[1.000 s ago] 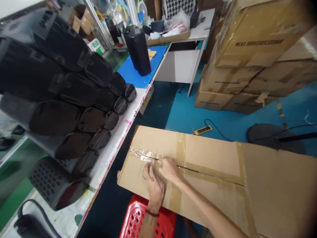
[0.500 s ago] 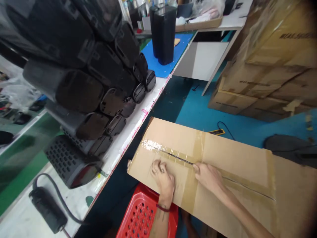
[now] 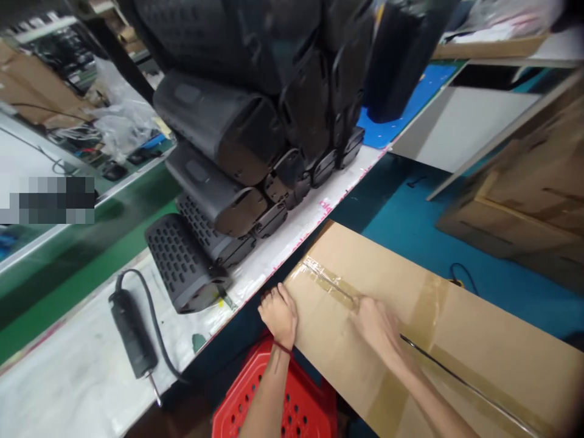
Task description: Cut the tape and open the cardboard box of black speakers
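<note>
Matt cardboard box (image 3: 456,328), glossy tape (image 3: 328,281).

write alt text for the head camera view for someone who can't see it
A person's left hand grips the near corner of a taped brown cardboard box while the right hand presses on its taped centre seam. The box rests over a red perforated plastic stool, beside a white workbench stacked with black speaker housings.

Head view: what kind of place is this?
Probably a small factory's assembly or packing line: stacked black speaker housings on a workbench, a corded electric screwdriver, and a taped cardboard box under both hands.
</note>
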A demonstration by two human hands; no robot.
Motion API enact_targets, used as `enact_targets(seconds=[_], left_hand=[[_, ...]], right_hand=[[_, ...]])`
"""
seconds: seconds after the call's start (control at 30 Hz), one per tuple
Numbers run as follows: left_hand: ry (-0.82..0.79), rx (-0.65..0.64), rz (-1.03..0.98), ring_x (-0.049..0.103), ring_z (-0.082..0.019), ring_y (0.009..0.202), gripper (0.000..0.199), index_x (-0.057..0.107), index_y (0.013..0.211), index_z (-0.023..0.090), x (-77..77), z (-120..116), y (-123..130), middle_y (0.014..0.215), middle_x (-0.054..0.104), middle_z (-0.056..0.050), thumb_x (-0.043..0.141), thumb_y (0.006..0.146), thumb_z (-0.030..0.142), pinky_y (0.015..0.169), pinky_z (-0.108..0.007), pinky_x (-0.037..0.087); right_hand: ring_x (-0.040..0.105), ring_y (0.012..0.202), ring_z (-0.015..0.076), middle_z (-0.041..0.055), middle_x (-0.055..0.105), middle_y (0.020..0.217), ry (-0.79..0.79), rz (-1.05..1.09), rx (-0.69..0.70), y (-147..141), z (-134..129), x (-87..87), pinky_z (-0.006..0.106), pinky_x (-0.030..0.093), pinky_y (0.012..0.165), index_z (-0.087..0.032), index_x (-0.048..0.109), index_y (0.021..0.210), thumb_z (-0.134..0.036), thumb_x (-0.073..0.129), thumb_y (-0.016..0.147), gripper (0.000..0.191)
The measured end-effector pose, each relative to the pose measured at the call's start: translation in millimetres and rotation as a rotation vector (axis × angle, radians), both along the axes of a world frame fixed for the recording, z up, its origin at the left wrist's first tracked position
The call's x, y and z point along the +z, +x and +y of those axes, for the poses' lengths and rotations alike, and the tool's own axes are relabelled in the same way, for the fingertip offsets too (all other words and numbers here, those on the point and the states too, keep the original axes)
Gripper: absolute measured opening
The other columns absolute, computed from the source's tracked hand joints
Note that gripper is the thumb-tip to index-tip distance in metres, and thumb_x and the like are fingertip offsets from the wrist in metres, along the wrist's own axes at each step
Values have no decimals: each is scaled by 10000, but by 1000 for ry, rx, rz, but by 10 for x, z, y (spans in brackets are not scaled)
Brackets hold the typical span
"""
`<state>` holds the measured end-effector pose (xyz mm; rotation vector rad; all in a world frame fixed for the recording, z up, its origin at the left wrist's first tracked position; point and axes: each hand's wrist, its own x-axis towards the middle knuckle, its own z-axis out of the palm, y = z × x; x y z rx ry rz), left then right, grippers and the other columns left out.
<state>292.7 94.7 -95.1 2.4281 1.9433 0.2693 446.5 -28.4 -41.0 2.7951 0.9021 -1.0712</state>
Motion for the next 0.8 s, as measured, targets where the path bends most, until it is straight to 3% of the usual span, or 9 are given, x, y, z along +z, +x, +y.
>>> enact_targets(seconds=[0.17, 0.4, 0.67, 0.8], left_hand=[[-78, 32, 26, 646, -164, 800, 292, 645, 832, 126, -45, -67, 5, 809, 680, -35, 465, 1006, 276, 791, -342, 505], [-90, 27, 55, 662, -155, 769, 281, 653, 818, 125, -69, -42, -32, 783, 691, -26, 489, 1000, 262, 779, -336, 528], [-55, 17, 92, 669, -146, 743, 265, 651, 797, 122, -85, -40, -25, 749, 688, -16, 520, 989, 249, 757, -329, 550], [-31, 21, 110, 666, -144, 736, 268, 644, 783, 122, -81, -44, -21, 742, 685, -16, 520, 987, 243, 746, -323, 550]], right_hand=[[610, 935, 149, 77, 623, 980, 14, 68, -107, 16, -63, -24, 322, 527, 894, -104, 629, 1073, -327, 397, 1079, 322], [606, 942, 174, 87, 612, 977, -53, 125, -148, 77, -130, -29, 400, 510, 942, -113, 622, 1150, -347, 407, 1074, 326], [595, 986, 167, 74, 614, 1001, 64, 171, -207, 66, -265, -122, 382, 491, 972, -94, 617, 1072, -285, 416, 1071, 278], [599, 977, 169, 69, 614, 969, 96, 183, -202, 63, -186, -103, 391, 493, 974, -85, 622, 1023, -273, 438, 1063, 265]])
